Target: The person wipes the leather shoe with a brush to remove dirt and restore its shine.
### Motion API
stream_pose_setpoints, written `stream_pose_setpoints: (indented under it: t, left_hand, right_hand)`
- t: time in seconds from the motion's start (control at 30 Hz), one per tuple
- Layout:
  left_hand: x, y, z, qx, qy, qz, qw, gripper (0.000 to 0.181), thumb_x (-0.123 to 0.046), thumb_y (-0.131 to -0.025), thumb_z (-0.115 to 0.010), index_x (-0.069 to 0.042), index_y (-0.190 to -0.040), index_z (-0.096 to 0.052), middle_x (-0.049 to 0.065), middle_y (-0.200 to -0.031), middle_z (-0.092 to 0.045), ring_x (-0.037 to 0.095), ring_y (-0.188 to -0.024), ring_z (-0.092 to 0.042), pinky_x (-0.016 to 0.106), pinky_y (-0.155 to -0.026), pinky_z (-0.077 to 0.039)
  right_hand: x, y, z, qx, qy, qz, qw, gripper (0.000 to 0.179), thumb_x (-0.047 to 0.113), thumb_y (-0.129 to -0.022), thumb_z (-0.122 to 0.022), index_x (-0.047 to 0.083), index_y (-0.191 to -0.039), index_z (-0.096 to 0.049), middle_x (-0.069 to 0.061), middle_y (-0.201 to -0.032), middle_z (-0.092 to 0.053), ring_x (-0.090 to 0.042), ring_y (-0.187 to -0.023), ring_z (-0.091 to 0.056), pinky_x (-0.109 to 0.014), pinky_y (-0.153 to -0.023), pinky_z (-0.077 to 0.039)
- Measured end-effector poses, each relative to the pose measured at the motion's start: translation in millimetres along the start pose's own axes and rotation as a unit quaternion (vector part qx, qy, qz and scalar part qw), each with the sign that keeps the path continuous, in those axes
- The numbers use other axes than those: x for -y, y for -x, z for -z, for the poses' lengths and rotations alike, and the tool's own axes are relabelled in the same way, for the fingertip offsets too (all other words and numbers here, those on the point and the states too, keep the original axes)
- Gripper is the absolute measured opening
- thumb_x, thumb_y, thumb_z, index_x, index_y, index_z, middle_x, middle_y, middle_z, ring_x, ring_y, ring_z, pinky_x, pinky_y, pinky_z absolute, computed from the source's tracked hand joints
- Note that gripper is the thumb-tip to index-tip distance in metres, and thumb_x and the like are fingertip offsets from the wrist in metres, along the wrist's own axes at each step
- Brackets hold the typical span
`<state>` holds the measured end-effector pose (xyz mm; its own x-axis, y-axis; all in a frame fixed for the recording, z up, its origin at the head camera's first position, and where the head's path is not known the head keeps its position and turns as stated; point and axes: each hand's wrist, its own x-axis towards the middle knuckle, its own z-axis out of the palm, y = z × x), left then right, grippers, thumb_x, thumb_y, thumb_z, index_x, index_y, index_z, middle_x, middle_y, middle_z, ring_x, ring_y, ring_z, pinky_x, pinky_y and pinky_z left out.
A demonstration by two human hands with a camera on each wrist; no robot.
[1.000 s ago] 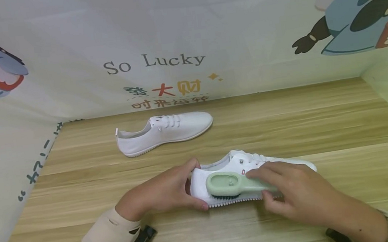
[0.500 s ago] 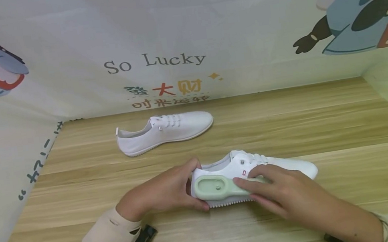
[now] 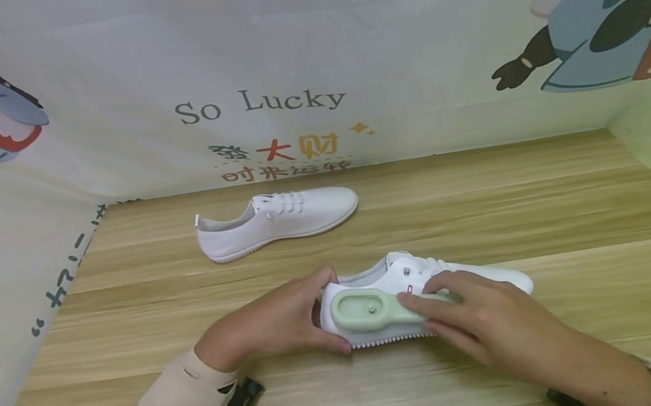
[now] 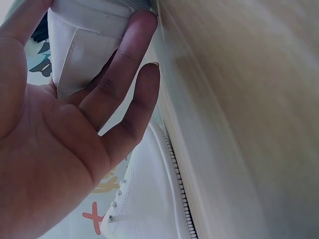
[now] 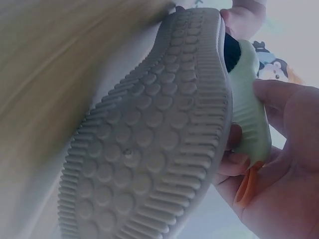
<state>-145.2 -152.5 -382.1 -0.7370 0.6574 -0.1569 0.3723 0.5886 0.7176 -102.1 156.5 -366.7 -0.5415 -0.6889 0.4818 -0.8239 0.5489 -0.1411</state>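
A white lace-up shoe (image 3: 480,274) lies tilted on the table, toe to the right. Its ridged, dotted sole (image 5: 149,114) faces the right wrist view. My left hand (image 3: 279,320) grips the shoe's heel (image 4: 84,55), thumb on the near side and fingers behind. My right hand (image 3: 486,315) holds a pale green brush (image 3: 369,311) by its handle and lays its head on the shoe's side near the heel. Dark bristles (image 5: 231,52) show between brush and shoe in the right wrist view. An orange loop (image 5: 248,186) hangs from the handle's end.
A second white shoe (image 3: 279,221) lies farther back on the wood-grain table (image 3: 545,203), toe to the right. A printed white cloth (image 3: 404,51) stands behind the table and along both sides.
The brush in my right hand has moved left along the shoe's side toward the heel, then slightly back right. My left hand and both shoes hold nearly the same places.
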Motion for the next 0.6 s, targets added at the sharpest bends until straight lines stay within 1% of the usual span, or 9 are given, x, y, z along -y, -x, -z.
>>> stream_pose_setpoints:
  t: [0.1, 0.17, 0.2, 0.27, 0.37, 0.43, 0.5, 0.57, 0.6]
  left_hand:
    - [-1.3, 0.8, 0.4, 0.003, 0.004, 0.010, 0.9999, 0.059, -0.041, -0.073, -0.089, -0.022, -0.109, -0.045, -0.010, -0.102, -0.064, 0.008, -0.089, -0.060, 0.025, -0.077, -0.050]
    - [-1.3, 1.0, 0.4, 0.004, 0.007, 0.015, 0.9998, 0.059, -0.040, -0.073, -0.089, -0.022, -0.108, -0.045, -0.009, -0.099, -0.063, 0.009, -0.086, -0.061, 0.025, -0.074, -0.050]
    - [-1.5, 1.2, 0.4, 0.004, 0.008, 0.016, 0.9998, 0.059, -0.040, -0.073, -0.089, -0.022, -0.108, -0.045, -0.009, -0.097, -0.063, 0.009, -0.084, -0.061, 0.025, -0.073, -0.051]
    - [-1.4, 1.2, 0.3, 0.004, 0.011, 0.018, 0.9998, 0.059, -0.039, -0.073, -0.089, -0.022, -0.108, -0.045, -0.008, -0.095, -0.063, 0.009, -0.083, -0.061, 0.025, -0.071, -0.051]
    - [-1.1, 1.2, 0.0, 0.003, 0.009, 0.017, 0.9998, 0.059, -0.040, -0.073, -0.089, -0.021, -0.108, -0.046, -0.007, -0.096, -0.063, 0.010, -0.082, -0.061, 0.025, -0.071, -0.050]
    - [-0.7, 0.9, -0.4, 0.002, 0.008, 0.014, 0.9999, 0.059, -0.040, -0.072, -0.089, -0.020, -0.108, -0.046, -0.008, -0.098, -0.064, 0.010, -0.083, -0.060, 0.025, -0.072, -0.050]
    - [-0.5, 0.6, -0.7, 0.000, 0.007, 0.010, 0.9999, 0.059, -0.040, -0.072, -0.089, -0.020, -0.108, -0.047, -0.007, -0.100, -0.064, 0.010, -0.085, -0.060, 0.025, -0.074, -0.050]
    - [-0.6, 0.5, -0.8, -0.002, 0.004, 0.008, 1.0000, 0.059, -0.039, -0.072, -0.089, -0.020, -0.108, -0.047, -0.008, -0.102, -0.064, 0.009, -0.087, -0.060, 0.025, -0.077, -0.050]
    - [-0.7, 0.4, -0.9, -0.003, 0.002, 0.009, 1.0000, 0.059, -0.039, -0.072, -0.090, -0.020, -0.108, -0.047, -0.009, -0.103, -0.064, 0.009, -0.088, -0.059, 0.025, -0.078, -0.049]
  right_hand:
    - [-0.8, 0.2, 2.8, 0.001, -0.007, -0.010, 0.9999, 0.045, 0.044, -0.107, -0.033, 0.024, -0.130, -0.068, 0.003, -0.107, -0.064, -0.004, -0.079, -0.053, -0.020, -0.066, -0.047]
    - [-1.8, -0.2, 4.5, -0.008, -0.008, -0.012, 0.9999, 0.037, 0.038, -0.106, -0.043, 0.023, -0.126, -0.070, 0.005, -0.104, -0.064, -0.002, -0.074, -0.050, -0.017, -0.062, -0.044]
    - [-2.4, -0.6, 5.4, -0.014, -0.008, -0.012, 0.9998, 0.033, 0.033, -0.103, -0.048, 0.023, -0.124, -0.071, 0.006, -0.102, -0.064, -0.001, -0.072, -0.049, -0.015, -0.060, -0.042]
    - [-3.6, -1.1, 6.4, -0.028, -0.012, -0.009, 0.9995, 0.030, 0.022, -0.094, -0.058, 0.021, -0.120, -0.073, 0.007, -0.098, -0.064, 0.001, -0.068, -0.046, -0.013, -0.058, -0.038]
    - [-4.2, -1.6, 6.8, -0.036, -0.025, -0.005, 0.9991, 0.042, 0.012, -0.077, -0.064, 0.021, -0.117, -0.075, 0.009, -0.094, -0.063, 0.004, -0.065, -0.041, -0.009, -0.056, -0.034]
    - [-3.9, -1.2, 5.7, -0.035, -0.037, 0.004, 0.9987, 0.047, 0.009, -0.073, -0.065, 0.022, -0.117, -0.075, 0.010, -0.094, -0.062, 0.005, -0.064, -0.040, -0.008, -0.055, -0.032]
    - [-3.2, -0.6, 4.0, -0.030, -0.046, 0.011, 0.9985, 0.048, 0.008, -0.074, -0.065, 0.023, -0.119, -0.074, 0.009, -0.096, -0.062, 0.004, -0.065, -0.040, -0.007, -0.056, -0.032]
    - [-2.3, 0.0, 1.9, -0.026, -0.048, 0.020, 0.9983, 0.043, 0.011, -0.082, -0.062, 0.023, -0.121, -0.073, 0.007, -0.100, -0.063, 0.003, -0.067, -0.042, -0.008, -0.057, -0.034]
    - [-1.9, 0.2, 0.9, -0.025, -0.045, 0.024, 0.9984, 0.039, 0.014, -0.087, -0.059, 0.023, -0.123, -0.072, 0.006, -0.102, -0.064, 0.002, -0.069, -0.044, -0.010, -0.058, -0.036]
